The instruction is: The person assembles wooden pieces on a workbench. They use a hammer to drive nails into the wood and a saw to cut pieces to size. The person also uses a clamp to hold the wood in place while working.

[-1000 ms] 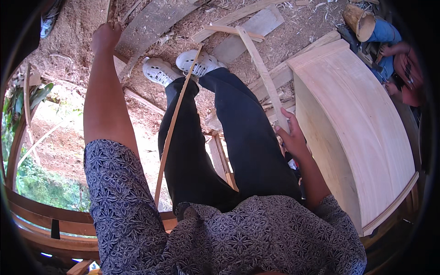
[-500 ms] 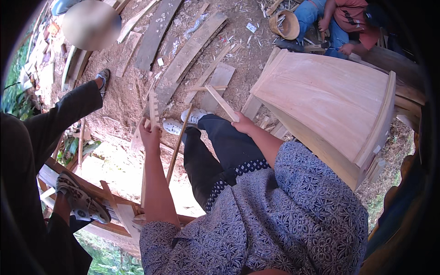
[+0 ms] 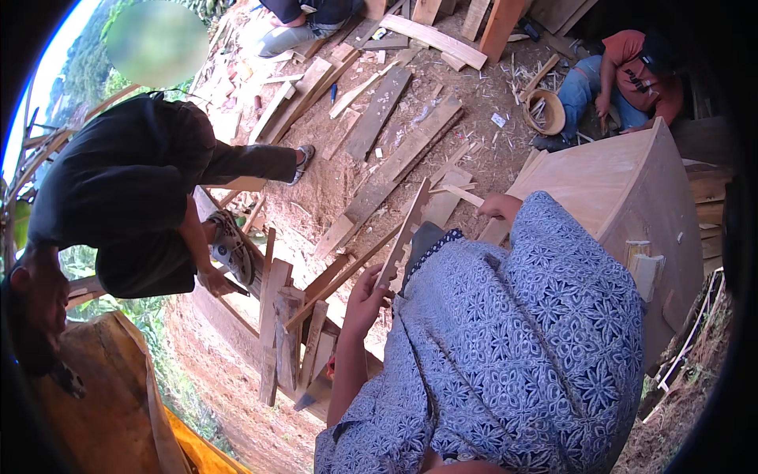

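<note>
My left hand point(image 3: 365, 300) is closed around the lower end of a notched wooden strip point(image 3: 407, 233). The strip slants up and away, its toothed edge on the right side. My right hand point(image 3: 501, 207), partly covered by my patterned sleeve, is closed on a pale flat wooden stick point(image 3: 463, 194) that points up and left. Beside my right arm stands a large pale wooden cabinet-like piece point(image 3: 584, 170) with a curved panel, apart from the hand. A long thin wooden pole point(image 3: 343, 276) runs diagonally behind the notched strip.
On the left a person in dark clothes bends over, a hand point(image 3: 213, 280) near upright boards point(image 3: 288, 332). Another person sits at the upper right beside a round basket point(image 3: 545, 112). Planks point(image 3: 395, 178) and wood scraps litter the dirt ground. An orange-yellow sheet point(image 3: 110, 395) hangs lower left.
The view has swung left, so the scene sits further right. Both hands keep their wooden pieces; the notched strip now tilts right. The person at left is bent lower, with a hand visible.
</note>
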The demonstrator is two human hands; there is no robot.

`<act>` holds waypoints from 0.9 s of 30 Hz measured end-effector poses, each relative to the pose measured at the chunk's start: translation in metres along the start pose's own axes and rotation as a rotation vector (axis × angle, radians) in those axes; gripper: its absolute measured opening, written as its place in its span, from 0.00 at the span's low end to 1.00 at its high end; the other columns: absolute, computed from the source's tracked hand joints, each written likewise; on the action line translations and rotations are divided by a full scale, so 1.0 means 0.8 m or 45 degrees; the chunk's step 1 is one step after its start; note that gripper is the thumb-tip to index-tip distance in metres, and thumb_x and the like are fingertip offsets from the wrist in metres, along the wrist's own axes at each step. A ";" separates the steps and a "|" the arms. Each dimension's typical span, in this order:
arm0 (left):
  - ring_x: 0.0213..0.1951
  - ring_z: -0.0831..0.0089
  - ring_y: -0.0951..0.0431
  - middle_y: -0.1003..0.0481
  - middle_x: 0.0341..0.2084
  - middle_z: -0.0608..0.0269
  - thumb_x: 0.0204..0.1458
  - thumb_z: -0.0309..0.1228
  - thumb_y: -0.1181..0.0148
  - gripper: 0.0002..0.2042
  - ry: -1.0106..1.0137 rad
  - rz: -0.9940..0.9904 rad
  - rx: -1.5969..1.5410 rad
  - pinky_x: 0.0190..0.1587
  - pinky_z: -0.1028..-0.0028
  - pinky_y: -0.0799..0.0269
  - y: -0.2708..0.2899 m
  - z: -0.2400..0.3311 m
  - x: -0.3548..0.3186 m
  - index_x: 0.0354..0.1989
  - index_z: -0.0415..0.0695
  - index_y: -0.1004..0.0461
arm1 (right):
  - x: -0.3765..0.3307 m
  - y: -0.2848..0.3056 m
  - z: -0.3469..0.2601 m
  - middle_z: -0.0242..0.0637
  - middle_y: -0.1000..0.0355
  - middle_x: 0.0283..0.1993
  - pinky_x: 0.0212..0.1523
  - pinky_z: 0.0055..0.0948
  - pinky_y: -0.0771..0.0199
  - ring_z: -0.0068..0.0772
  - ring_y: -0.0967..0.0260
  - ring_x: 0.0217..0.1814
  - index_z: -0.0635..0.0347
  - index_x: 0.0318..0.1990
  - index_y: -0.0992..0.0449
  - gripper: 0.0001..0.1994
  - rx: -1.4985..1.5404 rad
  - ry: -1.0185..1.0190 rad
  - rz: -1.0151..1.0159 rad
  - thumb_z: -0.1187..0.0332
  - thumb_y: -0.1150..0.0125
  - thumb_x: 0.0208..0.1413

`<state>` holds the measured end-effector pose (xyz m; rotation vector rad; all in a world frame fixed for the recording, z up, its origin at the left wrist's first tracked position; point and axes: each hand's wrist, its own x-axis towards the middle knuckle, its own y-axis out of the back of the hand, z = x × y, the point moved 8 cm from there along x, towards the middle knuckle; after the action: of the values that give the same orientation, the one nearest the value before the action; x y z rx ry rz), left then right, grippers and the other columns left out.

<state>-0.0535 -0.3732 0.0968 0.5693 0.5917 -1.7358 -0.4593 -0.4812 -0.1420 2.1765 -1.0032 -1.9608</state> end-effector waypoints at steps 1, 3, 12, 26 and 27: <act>0.39 0.78 0.22 0.21 0.51 0.59 0.66 0.27 0.49 0.20 -0.006 0.072 0.019 0.40 0.76 0.27 0.004 0.003 -0.030 0.67 0.45 0.35 | -0.015 0.018 -0.021 0.42 0.27 0.21 0.22 0.43 0.37 0.37 0.31 0.19 0.68 0.33 0.18 0.24 -0.113 0.059 -0.021 0.49 0.32 0.57; 0.39 0.79 0.24 0.20 0.50 0.59 0.67 0.29 0.49 0.19 -0.114 0.167 0.006 0.41 0.76 0.27 0.002 0.016 -0.091 0.66 0.45 0.35 | -0.041 0.048 -0.053 0.39 0.30 0.18 0.19 0.41 0.42 0.35 0.35 0.17 0.65 0.29 0.20 0.22 -0.284 0.107 -0.051 0.51 0.35 0.60; 0.46 0.77 0.24 0.22 0.49 0.60 0.67 0.29 0.48 0.21 -0.375 0.848 -0.087 0.49 0.74 0.26 0.001 -0.083 -0.375 0.68 0.40 0.36 | -0.109 0.126 -0.188 0.25 0.36 0.23 0.20 0.28 0.41 0.22 0.42 0.20 0.49 0.31 0.28 0.16 -0.138 -0.017 -0.603 0.52 0.31 0.61; 0.30 0.80 0.30 0.29 0.35 0.67 0.68 0.35 0.48 0.22 -0.646 1.525 -1.689 0.30 0.78 0.31 -0.154 -0.341 -0.325 0.67 0.42 0.38 | -0.362 0.140 -0.533 0.27 0.20 0.38 0.41 0.26 0.24 0.18 0.28 0.36 0.62 0.65 0.26 0.34 -1.564 0.857 -0.462 0.68 0.25 0.47; 0.29 0.81 0.31 0.31 0.34 0.68 0.68 0.36 0.48 0.21 -0.489 1.476 -1.608 0.28 0.79 0.32 -0.142 -0.352 -0.314 0.66 0.42 0.37 | -0.356 0.128 -0.521 0.30 0.20 0.38 0.41 0.27 0.25 0.21 0.27 0.37 0.58 0.64 0.25 0.33 -1.534 1.012 -0.440 0.67 0.25 0.46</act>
<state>-0.0879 0.0172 0.0583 -0.3266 0.7218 -0.1702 -0.1231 -0.5819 0.2347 1.9695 0.5696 -0.9866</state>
